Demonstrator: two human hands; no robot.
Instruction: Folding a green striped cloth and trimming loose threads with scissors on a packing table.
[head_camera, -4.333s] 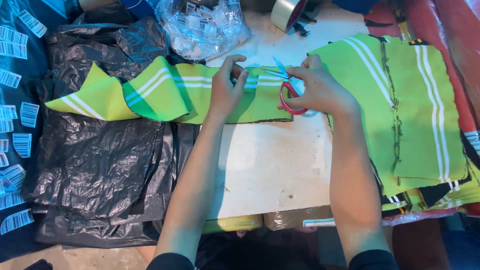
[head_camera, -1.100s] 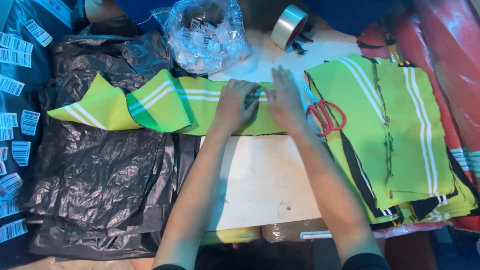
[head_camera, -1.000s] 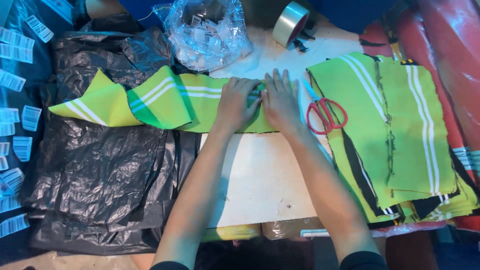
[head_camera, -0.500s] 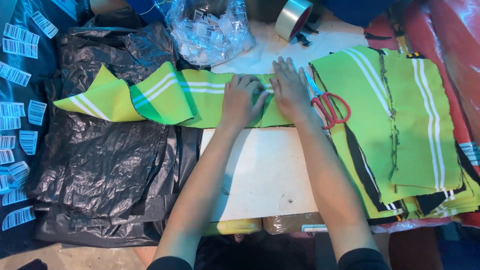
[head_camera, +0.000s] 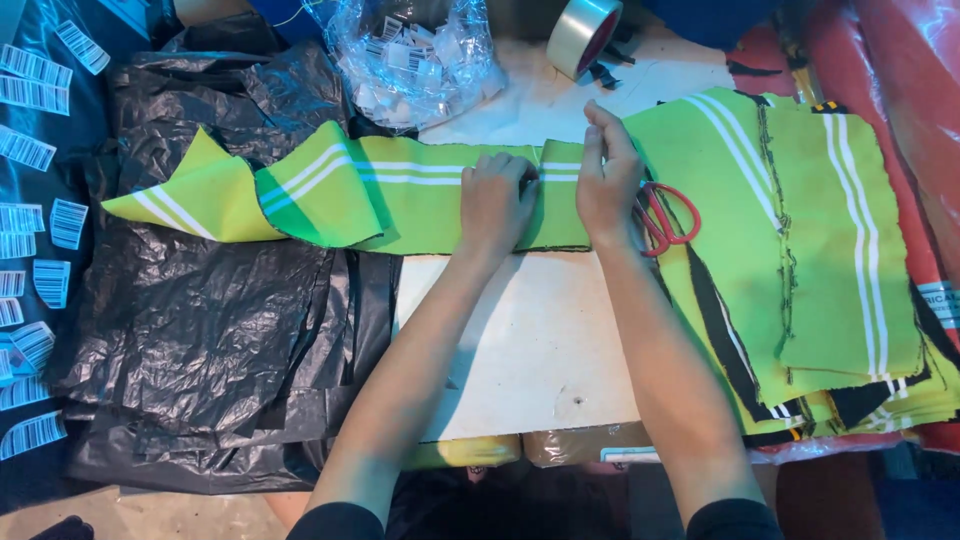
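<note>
A long lime-green fabric strip (head_camera: 400, 195) with white stripes lies across the white table (head_camera: 520, 350), its left end resting on black plastic. My left hand (head_camera: 495, 205) presses flat on the strip near its right end. My right hand (head_camera: 607, 180) pinches the short cut piece of green fabric (head_camera: 560, 200) at that end, just beside the left hand. Red-handled scissors (head_camera: 668, 215) lie on the fabric right next to my right hand, held by neither hand.
A stack of cut green striped pieces (head_camera: 810, 250) sits at the right. Black plastic bags (head_camera: 220, 330) cover the left. A clear bag of tags (head_camera: 415, 55) and a tape roll (head_camera: 582, 35) lie at the back. Barcode stickers (head_camera: 30, 250) line the far left.
My right hand has put the scissors down on the fabric pile and moved to the strip's cut end. Both hands have shifted slightly along the strip.
</note>
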